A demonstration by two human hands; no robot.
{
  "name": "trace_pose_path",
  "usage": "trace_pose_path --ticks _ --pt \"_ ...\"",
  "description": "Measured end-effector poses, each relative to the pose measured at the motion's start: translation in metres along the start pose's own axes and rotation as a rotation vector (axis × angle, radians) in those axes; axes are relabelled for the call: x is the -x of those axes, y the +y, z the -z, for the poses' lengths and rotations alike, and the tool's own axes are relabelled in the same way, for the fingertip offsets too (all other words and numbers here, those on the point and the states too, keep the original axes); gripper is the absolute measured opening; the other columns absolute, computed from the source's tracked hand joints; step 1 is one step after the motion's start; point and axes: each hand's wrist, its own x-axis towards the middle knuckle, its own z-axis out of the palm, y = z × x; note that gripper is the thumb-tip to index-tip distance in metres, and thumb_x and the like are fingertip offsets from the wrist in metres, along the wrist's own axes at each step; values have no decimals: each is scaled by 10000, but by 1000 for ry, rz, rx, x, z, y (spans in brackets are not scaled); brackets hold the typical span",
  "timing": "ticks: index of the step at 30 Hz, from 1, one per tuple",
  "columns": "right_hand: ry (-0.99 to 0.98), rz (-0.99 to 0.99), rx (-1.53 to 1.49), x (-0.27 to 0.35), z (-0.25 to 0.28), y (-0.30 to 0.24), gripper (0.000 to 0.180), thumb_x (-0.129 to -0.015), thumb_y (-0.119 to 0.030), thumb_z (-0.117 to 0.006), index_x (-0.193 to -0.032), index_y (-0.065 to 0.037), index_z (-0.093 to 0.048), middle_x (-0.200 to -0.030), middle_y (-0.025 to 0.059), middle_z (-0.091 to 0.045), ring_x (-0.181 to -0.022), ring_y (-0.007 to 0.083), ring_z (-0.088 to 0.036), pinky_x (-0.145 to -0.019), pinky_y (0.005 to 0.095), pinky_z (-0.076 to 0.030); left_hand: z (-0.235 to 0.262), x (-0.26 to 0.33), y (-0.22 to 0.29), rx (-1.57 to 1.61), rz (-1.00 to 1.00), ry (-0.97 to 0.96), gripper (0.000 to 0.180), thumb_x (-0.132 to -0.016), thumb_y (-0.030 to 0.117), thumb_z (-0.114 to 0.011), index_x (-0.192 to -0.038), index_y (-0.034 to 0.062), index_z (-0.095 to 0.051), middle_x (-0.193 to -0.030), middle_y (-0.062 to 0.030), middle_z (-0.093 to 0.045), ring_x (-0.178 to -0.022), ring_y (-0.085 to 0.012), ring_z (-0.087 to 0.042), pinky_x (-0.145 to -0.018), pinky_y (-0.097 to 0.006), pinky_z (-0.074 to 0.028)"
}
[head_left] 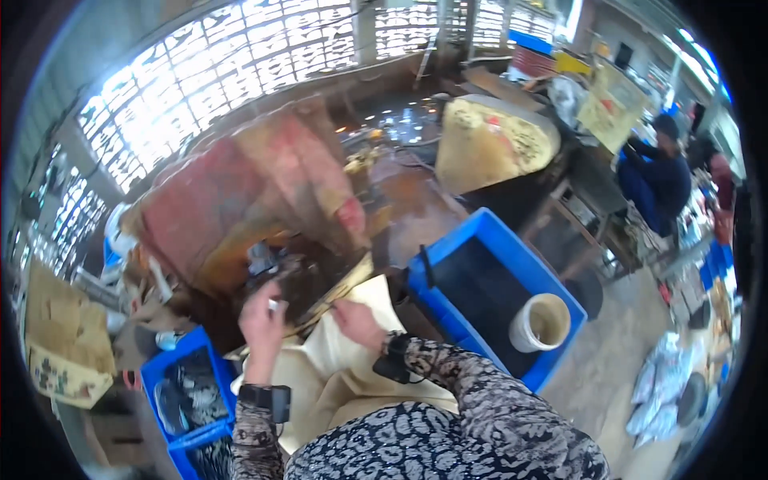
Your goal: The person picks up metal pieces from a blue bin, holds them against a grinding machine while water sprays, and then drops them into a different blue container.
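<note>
My left hand (pixel 262 324) is raised over the near edge of a dark work surface, its fingers curled. A small pale, shiny spot (pixel 274 306) shows at those fingers, too blurred to name. Just right of it, my right hand (pixel 358 323) is closed in a pinch, and what it holds is too small to make out. Below both hands, a cream apron or sheet (pixel 352 352) covers my lap, rising against a light wooden edge (pixel 342 286). Ahead stands a hood draped in stained reddish cloth (pixel 240 188), with an indistinct grey object (pixel 262 258) under it.
At my right is a large blue crate (pixel 500 228) holding a white bucket (pixel 528 328). Smaller blue bins (pixel 152 376) with dark parts stand at my left, near a cardboard box (pixel 68 344). A cream-coloured block (pixel 472 152) lies beyond. A person (pixel 660 172) sits at far right.
</note>
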Motion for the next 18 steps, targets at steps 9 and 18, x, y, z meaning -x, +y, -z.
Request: trace_pose_path --ticks 9,18 --pt "2 19 10 5 6 4 179 -905 -216 -526 -936 -40 -533 -800 188 -616 -740 394 -611 -655 488 -483 -18 -128 -68 58 305 78 295 -852 46 -628 -1133 97 -550 -876 -134 -638 -811 -301 -624 -745 -368 -490" --pt "-41 -16 -31 2 10 3 189 -925 -240 -527 -916 -51 -538 -792 183 -604 -732 396 -601 -644 482 -472 -18 -164 -107 -99 300 -87 453 -781 55 -667 -1176 125 -456 -1118 -213 -573 -1054 -414 -553 -862 -466 -450"
